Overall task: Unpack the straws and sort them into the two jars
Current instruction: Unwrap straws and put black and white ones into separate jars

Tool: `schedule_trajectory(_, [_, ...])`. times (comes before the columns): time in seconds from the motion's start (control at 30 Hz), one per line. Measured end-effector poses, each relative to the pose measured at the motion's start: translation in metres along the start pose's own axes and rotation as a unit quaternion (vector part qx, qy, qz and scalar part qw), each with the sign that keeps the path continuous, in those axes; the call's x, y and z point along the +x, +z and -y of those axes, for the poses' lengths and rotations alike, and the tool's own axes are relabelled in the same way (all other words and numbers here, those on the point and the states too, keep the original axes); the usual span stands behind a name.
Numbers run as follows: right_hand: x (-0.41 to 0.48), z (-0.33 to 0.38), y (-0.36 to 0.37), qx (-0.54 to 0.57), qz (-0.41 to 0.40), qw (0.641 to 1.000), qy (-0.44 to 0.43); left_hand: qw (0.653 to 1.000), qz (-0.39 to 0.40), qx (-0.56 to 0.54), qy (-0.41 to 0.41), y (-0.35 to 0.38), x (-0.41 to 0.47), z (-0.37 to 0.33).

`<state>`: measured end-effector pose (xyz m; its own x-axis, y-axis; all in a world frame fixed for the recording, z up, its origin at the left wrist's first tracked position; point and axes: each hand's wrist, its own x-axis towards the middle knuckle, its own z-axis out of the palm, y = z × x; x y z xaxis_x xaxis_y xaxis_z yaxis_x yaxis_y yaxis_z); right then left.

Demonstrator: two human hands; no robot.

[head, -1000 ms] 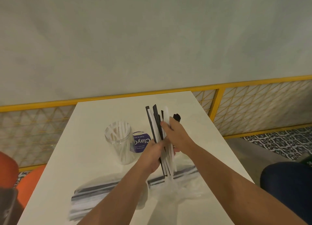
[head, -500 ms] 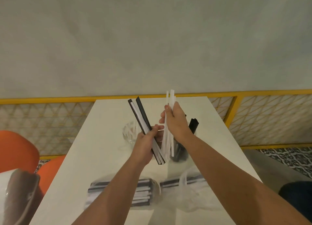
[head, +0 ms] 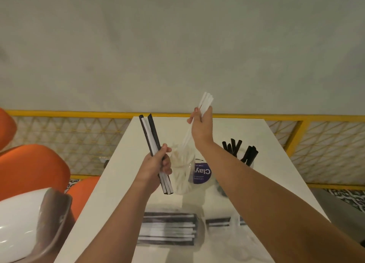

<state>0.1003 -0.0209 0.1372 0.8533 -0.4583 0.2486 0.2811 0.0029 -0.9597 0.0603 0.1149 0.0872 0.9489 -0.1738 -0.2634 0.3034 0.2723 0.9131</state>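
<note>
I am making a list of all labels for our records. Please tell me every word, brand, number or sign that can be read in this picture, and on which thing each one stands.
"Clay": large white letters, upside down and cut off at the edge, on the round purple label between the two jars.
Small white lines beside it on the same label: too small and blurred to read.
No other text is visible.

Glossy white table point(head: 122, 183), clear glass jar point(head: 182, 176)
</note>
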Motion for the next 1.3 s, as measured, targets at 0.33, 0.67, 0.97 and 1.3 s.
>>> schedule_trajectory(0.33, [-0.012,-0.042,0.008,-0.193,0.162,0.965,0.077,0.994,0.106,0.011,0.010,-0.002,-0.011,0.000])
schedule_trajectory(0.67, [-0.018,0.012,-0.008,-0.146,0.250,0.956,0.044,0.987,0.152,0.055,-0.003,0.015,-0.014,0.005])
schedule_trajectory(0.97, [-0.006,0.038,-0.034,-0.091,0.141,0.984,0.060,0.994,0.110,0.015,-0.005,0.041,-0.014,0.015])
schedule_trajectory(1.3, [-0.007,0.054,-0.050,-0.190,0.149,0.969,-0.048,0.985,0.074,0.144,0.063,0.065,-0.013,0.025])
